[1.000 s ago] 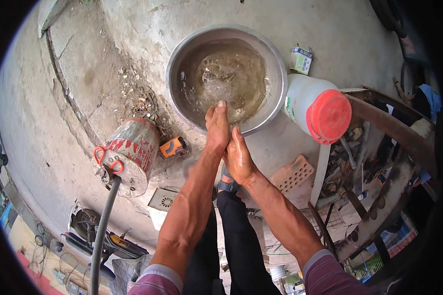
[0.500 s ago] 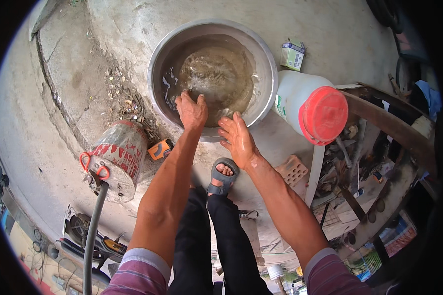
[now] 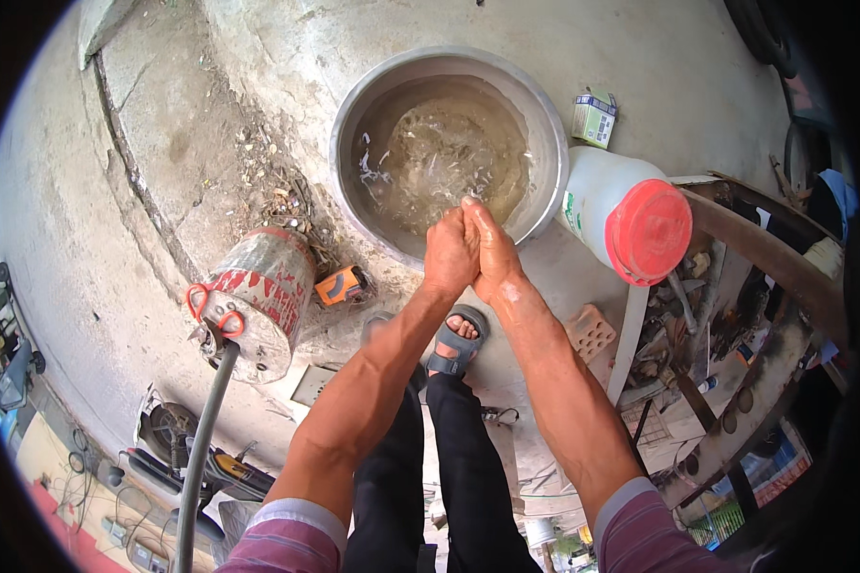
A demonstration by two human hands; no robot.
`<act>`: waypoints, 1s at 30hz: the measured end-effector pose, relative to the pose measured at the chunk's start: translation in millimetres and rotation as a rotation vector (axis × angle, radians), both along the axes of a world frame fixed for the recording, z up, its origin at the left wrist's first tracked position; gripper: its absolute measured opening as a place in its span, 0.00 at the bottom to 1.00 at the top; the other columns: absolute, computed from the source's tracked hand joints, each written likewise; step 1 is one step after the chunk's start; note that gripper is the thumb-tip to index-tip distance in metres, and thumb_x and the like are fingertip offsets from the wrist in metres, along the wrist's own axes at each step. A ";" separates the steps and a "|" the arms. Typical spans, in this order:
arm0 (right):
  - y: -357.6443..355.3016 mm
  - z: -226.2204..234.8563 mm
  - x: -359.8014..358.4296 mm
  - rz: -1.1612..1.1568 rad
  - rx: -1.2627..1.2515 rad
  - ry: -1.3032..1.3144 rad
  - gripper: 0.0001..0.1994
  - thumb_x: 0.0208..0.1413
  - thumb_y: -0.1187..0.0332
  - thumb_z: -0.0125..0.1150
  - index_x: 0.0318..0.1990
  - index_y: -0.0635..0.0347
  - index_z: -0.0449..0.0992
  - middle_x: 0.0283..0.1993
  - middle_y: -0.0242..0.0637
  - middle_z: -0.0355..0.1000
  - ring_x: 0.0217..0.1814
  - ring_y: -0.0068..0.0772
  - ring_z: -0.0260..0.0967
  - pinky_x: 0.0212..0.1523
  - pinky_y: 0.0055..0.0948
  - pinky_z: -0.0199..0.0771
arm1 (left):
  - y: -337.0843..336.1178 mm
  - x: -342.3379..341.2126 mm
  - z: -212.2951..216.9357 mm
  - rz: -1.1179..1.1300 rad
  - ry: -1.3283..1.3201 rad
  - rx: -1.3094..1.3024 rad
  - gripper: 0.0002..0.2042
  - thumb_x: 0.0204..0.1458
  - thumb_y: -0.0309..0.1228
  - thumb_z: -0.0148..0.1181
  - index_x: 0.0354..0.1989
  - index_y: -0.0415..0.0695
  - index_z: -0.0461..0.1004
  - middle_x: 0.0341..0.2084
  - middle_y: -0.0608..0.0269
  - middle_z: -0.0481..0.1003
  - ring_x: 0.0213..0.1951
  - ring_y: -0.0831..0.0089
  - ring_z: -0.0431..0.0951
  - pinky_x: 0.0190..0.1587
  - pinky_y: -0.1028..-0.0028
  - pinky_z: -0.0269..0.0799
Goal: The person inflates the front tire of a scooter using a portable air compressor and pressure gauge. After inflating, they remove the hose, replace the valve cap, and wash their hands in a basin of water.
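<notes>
A wide metal basin (image 3: 556, 134) sits on the ground ahead of me, with murky, rippling water (image 3: 454, 143) inside. Over its near rim my left hand (image 3: 449, 253) and my right hand (image 3: 493, 246) are clasped against each other, both wet. The left one is curled, knuckles up. The right thumb lies along the top, and most of the right fingers are hidden between the two hands. Nothing shows in either hand. Right of the basin lies a whitish plastic jug (image 3: 597, 186) with a red lid (image 3: 648, 232).
A small green-and-white box (image 3: 594, 116) is beyond the jug. To the left are a paint-splashed bucket (image 3: 258, 306) with a grey pole (image 3: 204, 449) and an orange-black device (image 3: 341, 286). A perforated brick (image 3: 591, 332) and scrap metal (image 3: 688, 315) are at right.
My hands were apart and open, the left at the water and the right over the near rim. Now they have come together, and the whole view has shifted slightly.
</notes>
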State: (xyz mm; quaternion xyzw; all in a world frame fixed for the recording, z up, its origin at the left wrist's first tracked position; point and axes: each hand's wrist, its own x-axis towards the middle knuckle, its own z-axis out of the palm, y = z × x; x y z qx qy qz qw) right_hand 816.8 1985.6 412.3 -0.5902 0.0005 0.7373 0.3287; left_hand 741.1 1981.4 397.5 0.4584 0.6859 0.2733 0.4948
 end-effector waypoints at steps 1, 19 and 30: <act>-5.0 0.4 -10.8 -0.018 0.070 -0.108 0.26 0.55 0.47 0.60 0.49 0.63 0.71 0.48 0.41 0.70 0.52 0.32 0.66 0.50 0.33 0.67 | 1.7 -4.1 4.6 -0.082 0.091 -0.062 0.15 0.60 0.44 0.48 0.34 0.43 0.71 0.26 0.53 0.76 0.27 0.52 0.75 0.30 0.58 0.71; 24.2 -34.9 40.9 0.359 -0.184 -0.389 0.28 0.57 0.40 0.50 0.41 0.62 0.71 0.34 0.37 0.73 0.30 0.29 0.71 0.36 0.31 0.69 | -26.1 -37.3 45.4 -0.674 -0.031 0.327 0.23 0.46 0.25 0.58 0.53 0.36 0.66 0.56 0.48 0.64 0.60 0.50 0.61 0.60 0.59 0.60; 13.6 -36.4 32.3 0.115 -0.106 0.031 0.36 0.56 0.37 0.49 0.62 0.57 0.63 0.61 0.41 0.64 0.64 0.40 0.58 0.63 0.40 0.55 | 28.5 -40.9 -81.7 0.440 -1.250 -0.671 0.20 0.61 0.45 0.46 0.35 0.38 0.73 0.29 0.52 0.75 0.35 0.56 0.77 0.41 0.59 0.74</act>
